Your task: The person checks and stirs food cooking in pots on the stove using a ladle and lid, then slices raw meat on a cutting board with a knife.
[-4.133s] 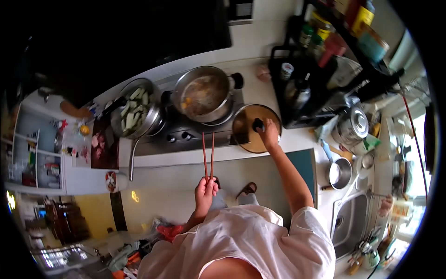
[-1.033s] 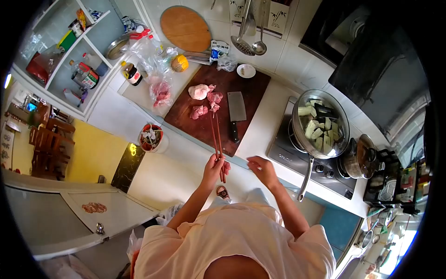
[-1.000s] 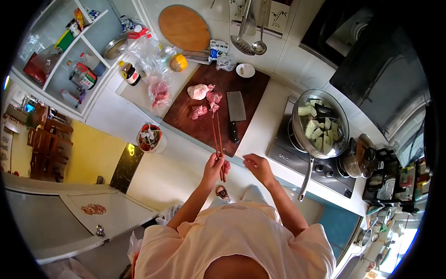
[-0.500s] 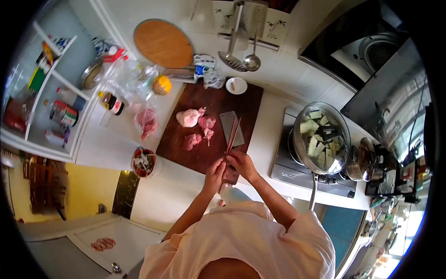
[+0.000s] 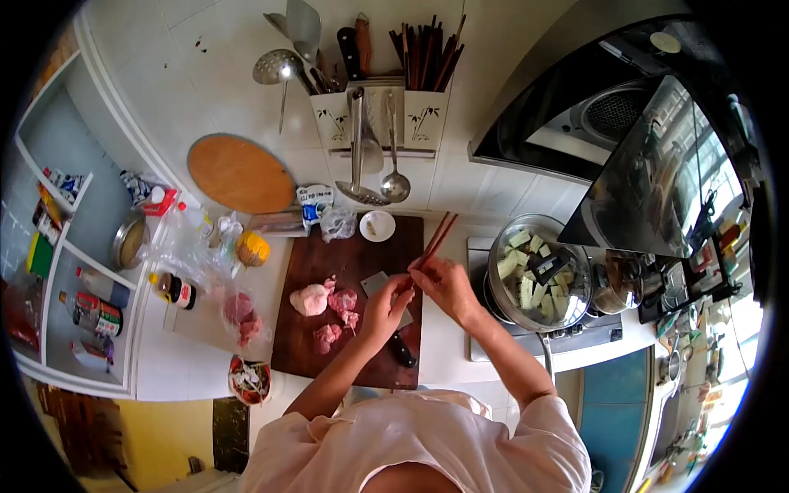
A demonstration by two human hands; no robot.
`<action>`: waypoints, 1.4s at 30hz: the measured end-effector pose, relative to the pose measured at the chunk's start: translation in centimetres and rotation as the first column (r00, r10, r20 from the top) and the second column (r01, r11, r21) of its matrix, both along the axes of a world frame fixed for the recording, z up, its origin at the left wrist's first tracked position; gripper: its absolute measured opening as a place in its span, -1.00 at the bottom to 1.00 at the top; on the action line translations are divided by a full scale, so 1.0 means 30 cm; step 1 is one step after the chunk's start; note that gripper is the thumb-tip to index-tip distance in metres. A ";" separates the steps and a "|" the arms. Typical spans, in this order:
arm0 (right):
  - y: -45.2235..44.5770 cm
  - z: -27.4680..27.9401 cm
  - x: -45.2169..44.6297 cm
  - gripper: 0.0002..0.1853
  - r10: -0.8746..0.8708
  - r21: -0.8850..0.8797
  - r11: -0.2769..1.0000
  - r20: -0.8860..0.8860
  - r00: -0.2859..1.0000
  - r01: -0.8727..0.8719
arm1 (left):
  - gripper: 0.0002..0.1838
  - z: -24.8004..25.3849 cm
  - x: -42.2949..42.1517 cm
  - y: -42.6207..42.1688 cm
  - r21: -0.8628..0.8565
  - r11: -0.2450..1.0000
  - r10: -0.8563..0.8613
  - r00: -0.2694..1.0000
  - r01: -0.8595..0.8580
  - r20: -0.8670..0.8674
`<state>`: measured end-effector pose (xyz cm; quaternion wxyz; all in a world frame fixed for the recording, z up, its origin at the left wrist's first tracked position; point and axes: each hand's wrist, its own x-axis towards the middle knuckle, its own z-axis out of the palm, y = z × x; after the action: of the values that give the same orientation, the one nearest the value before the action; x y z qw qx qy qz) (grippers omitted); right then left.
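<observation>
Slim reddish chopsticks [image 5: 438, 237] gripped in the right hand [image 5: 448, 291], slanting past the dark board's [image 5: 370, 249] edge.
The left hand [image 5: 385, 312] meets it; whether that grip holds them too, I cannot tell. Below, soft lumpy meat [image 5: 310, 301] and a flat steel cleaver [image 5: 376, 283], partly hidden, lie on the board. A narrow pale strip of table [image 5: 445, 355] separates its straight side from the round pan [image 5: 526, 320].

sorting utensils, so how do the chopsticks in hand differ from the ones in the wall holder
The held chopsticks are one pair, while the stored chopsticks are a crowded bunch. The held chopsticks slant up from where the left hand and right hand meet; the stored chopsticks stand fanned out in the wall holder. Both are thin and straight.
</observation>
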<state>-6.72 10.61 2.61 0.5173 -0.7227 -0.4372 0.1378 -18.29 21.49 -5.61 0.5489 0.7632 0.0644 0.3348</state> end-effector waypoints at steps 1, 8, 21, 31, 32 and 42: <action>0.012 0.053 0.008 -0.84 -0.050 0.007 0.999 0.033 0.998 0.050 | -0.68 0.060 0.016 0.030 0.155 0.987 0.024 0.999 -0.029 0.034; 0.149 0.608 0.189 -0.84 -0.439 0.505 0.828 0.314 0.842 0.244 | -0.56 0.046 -0.087 0.241 -0.038 0.990 0.139 0.984 -0.135 0.107; 0.515 0.700 0.464 -0.79 -0.612 0.413 0.784 0.389 0.689 0.464 | -0.68 -0.275 -0.623 0.485 -0.247 0.956 0.136 0.984 -0.160 -0.111; 0.607 0.609 0.537 -0.61 -0.583 0.058 0.732 0.568 0.581 0.678 | -0.70 -0.312 -0.687 0.538 -0.305 0.947 0.057 0.987 -0.101 -0.152; 0.603 0.581 0.563 -0.60 -0.580 0.087 0.730 0.602 0.548 0.678 | -0.71 -0.309 -0.686 0.534 -0.292 0.951 0.044 0.980 -0.100 -0.192; 0.182 -0.256 -0.042 -0.80 -0.363 -0.137 0.876 0.445 0.819 0.463 | -0.78 -0.446 -0.539 0.456 0.145 0.989 0.070 0.875 0.000 -0.479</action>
<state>-7.99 16.06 -5.06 0.3422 -0.8697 -0.3465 -0.0798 -34.45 35.17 -18.98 0.4542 0.8580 0.1893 0.1472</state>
